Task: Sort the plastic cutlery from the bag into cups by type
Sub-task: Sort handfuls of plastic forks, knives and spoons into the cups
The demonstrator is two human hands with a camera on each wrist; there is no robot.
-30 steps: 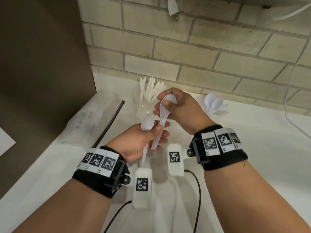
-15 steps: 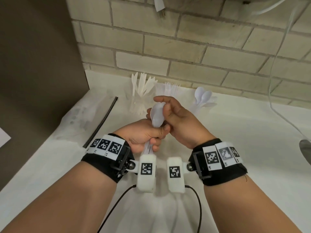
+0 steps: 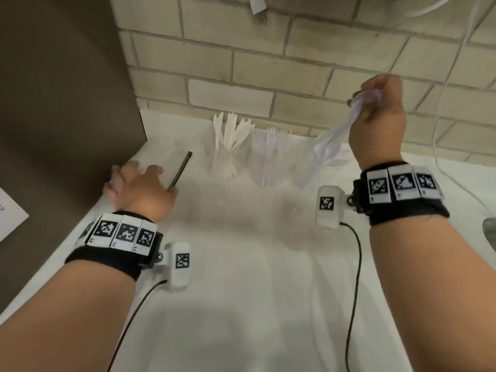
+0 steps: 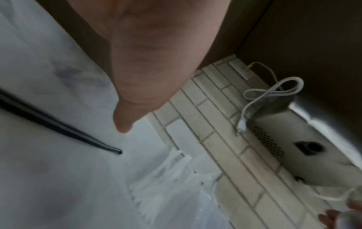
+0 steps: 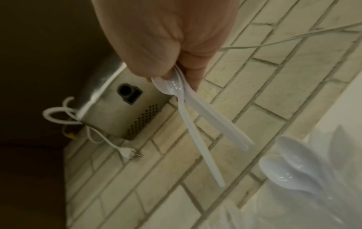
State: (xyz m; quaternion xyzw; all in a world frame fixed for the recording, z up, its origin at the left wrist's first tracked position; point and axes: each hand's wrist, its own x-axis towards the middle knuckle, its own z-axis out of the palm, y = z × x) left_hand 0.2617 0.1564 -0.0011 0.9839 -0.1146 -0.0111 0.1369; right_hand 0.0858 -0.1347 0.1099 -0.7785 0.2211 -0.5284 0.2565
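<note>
Since these white plastic spoons [image 5: 197, 114] weigh almost nothing and feel slick and bendy, I judge the bowl end the surest hold, so my right hand [image 3: 377, 122] pinches them there, handles dangling above the spoon cup [image 3: 311, 173]. They look thin and glossy. My left hand [image 3: 139, 189], fingers spread and holding nothing, hovers over the bag [image 3: 150, 165].

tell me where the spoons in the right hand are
In the head view, the spoons hang bowls-up from the right hand at upper right, handles over the rightmost cup, beside the fork cup.
</note>
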